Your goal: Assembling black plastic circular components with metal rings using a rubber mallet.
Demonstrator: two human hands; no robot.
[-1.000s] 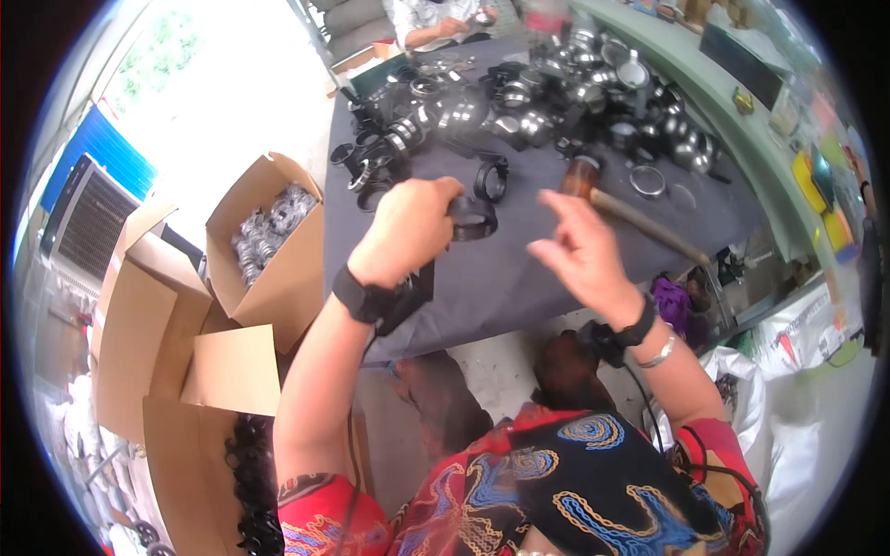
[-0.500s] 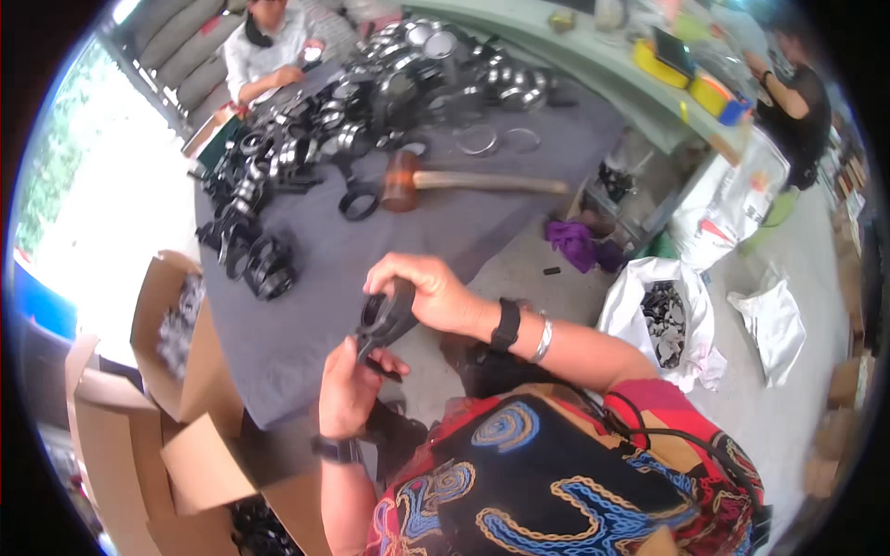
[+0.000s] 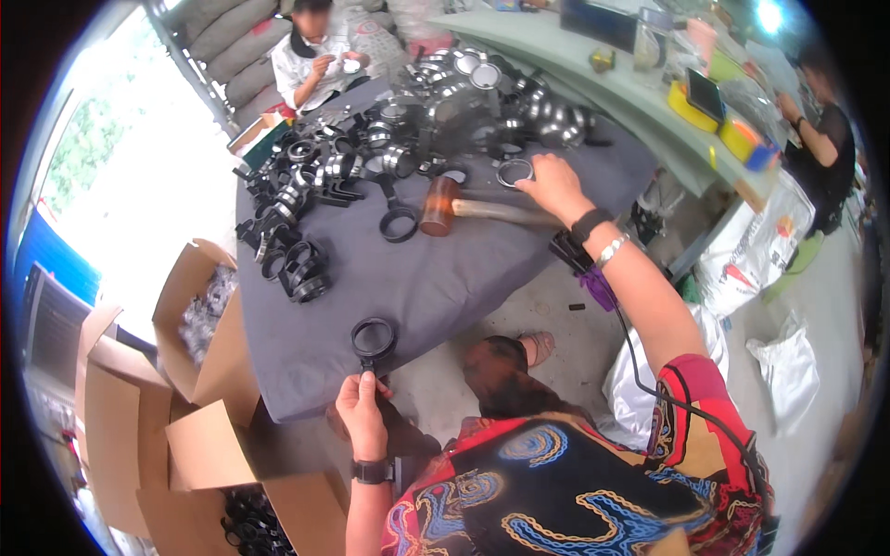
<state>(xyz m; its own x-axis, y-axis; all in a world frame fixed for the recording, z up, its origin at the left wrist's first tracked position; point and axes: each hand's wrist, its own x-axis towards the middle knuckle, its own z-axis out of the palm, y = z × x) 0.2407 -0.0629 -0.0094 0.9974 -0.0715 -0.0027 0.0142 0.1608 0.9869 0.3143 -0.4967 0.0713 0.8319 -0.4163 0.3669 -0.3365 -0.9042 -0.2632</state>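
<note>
My left hand (image 3: 362,412), low at the near table edge, pinches the short handle of a black ring-shaped part (image 3: 374,356), its open ring pointing away from me. Out over the table, my right hand (image 3: 556,188) has its thumb and fingertips closed on the edge of a thin silver metal ring (image 3: 513,185). Just left of that hand lies a mallet (image 3: 439,206) with a brown head, its wooden handle running under my right wrist. Another black ring with a handle (image 3: 399,238) rests beside the mallet head.
A large pile of black and silver ring parts (image 3: 389,139) covers the far side of the grey-covered table (image 3: 445,278). Open cardboard boxes (image 3: 213,445) stand at left. White sacks (image 3: 783,371) sit on the floor at right. One person (image 3: 315,69) works across the table, another (image 3: 820,139) at far right.
My hands have parted. The left keeps the black ring part, lowered and turned ring outward; the right has let go of it and reached forward right to the silver ring. The view has shifted.
</note>
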